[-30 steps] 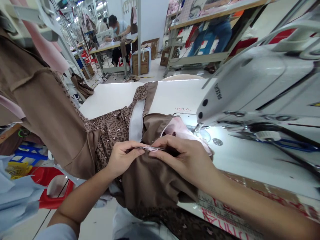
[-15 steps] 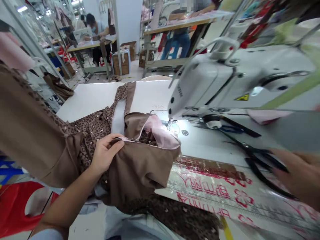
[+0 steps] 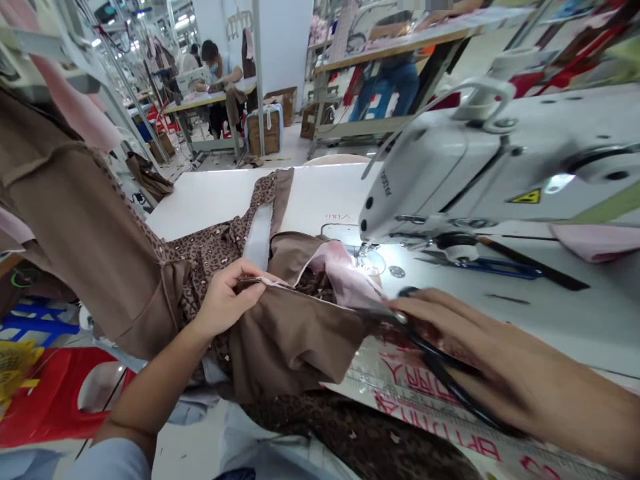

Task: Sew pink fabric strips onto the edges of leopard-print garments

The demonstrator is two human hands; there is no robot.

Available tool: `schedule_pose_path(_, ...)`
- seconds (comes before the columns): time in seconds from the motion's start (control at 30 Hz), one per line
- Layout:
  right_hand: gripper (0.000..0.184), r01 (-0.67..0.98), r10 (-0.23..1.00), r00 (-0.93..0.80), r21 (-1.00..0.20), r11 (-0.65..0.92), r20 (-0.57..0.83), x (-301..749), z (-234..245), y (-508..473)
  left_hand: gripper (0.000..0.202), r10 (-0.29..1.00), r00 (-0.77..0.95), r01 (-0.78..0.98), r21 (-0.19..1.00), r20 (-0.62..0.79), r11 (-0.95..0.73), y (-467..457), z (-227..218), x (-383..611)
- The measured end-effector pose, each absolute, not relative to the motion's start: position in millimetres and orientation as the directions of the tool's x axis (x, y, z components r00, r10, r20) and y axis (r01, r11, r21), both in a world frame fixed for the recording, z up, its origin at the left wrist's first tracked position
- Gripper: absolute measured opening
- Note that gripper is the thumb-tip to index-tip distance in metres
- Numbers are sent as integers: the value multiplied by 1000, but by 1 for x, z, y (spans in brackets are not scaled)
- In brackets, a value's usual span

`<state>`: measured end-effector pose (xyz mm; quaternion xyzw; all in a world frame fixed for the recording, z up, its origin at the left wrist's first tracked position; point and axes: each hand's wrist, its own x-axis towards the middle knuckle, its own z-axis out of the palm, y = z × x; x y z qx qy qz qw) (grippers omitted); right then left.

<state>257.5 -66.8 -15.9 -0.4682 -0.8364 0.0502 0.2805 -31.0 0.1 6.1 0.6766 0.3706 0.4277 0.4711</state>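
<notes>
A brown garment [image 3: 295,333] with leopard-print panels [image 3: 210,243] and pink lining [image 3: 345,273] lies over the table's front edge. My left hand [image 3: 233,297] pinches its light-edged seam between thumb and fingers. In my right hand [image 3: 465,353] is a pair of black-handled scissors [image 3: 440,363], slightly blurred. Their blades reach left to the garment's edge, close to the right end of the seam. Whether the blades touch or cut the cloth I cannot tell. The sewing machine's needle area [image 3: 370,257] is lit just behind the cloth.
The white sewing machine [image 3: 450,173] stands at the right. Under my right hand, clear rulers with red writing [image 3: 415,380] lie along the table edge. A dark-bladed tool [image 3: 535,263] rests behind. A red stool [image 3: 55,400] is at lower left. A co-worker [image 3: 215,73] sits farther back.
My right hand has brought the scissors left from over the table to the garment's edge. My left hand keeps its pinch on the seam. The whole view has shifted a little.
</notes>
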Motion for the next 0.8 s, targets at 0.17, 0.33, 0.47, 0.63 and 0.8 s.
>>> schedule_pose_path(0.17,51,591,681,-622,-339,732,387,217,7,-16,11,889,385,75,952,248,-298,1,3,-31)
schedule_pose_path(0.33,51,530,592,-673,-270,804,442,201,4,0,11,915,305,107,945,265,-309,4,1,-34)
schedule_pose_path(0.47,39,508,600,-643,-322,799,475,206,-2,-2,12,926,308,65,966,221,-252,5,1,-36)
schedule_pose_path(0.63,54,546,609,-635,-282,789,474,208,2,-2,18,937,254,64,963,239,-263,5,-3,-35)
schedule_pose_path(0.8,61,611,601,-640,-157,776,478,202,2,-2,17,937,233,92,953,261,-288,4,-2,-35)
